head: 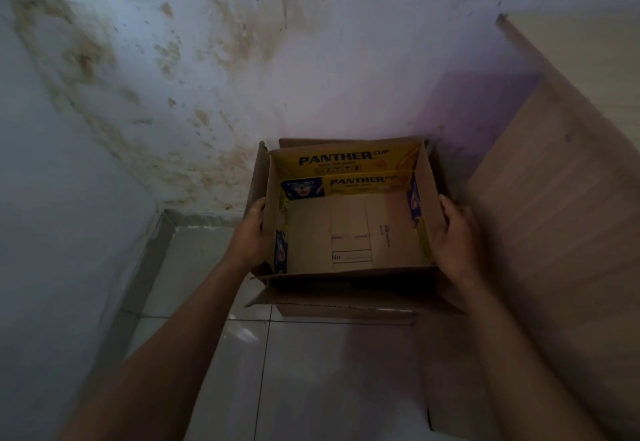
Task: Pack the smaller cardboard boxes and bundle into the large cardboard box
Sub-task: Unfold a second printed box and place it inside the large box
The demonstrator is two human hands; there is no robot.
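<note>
We hold the large box (pixel 349 229) by its two side walls, our left hand (pixel 251 232) wrapped over the left wall and our right hand (pixel 457 239) gripping the right one — both hands closed on cardboard, neither free. The box sits low in the corner, on or just above the tiled floor (pixel 311 371); we cannot tell whether it is resting or lifted. Behind it is the stained wall (pixel 173 76), and to its right stands a wooden panel (pixel 554 215).

The box is open at the top, its near flap (pixel 346 293) folded outward toward us and a far flap up against the wall, printed with yellow lettering. Inside we see only bare cardboard — a plain bottom with a faint printed label, nothing packed.

By our judgement the task is barely begun. The container is being positioned, and that is all that shows as done. No smaller boxes and no bundle appear anywhere in view, so we cannot say where they lie. What is left is nearly everything: let go of the walls, fetch each smaller box and the bundle, and set them inside, probably the flattest pieces first so the rest fit.
</note>
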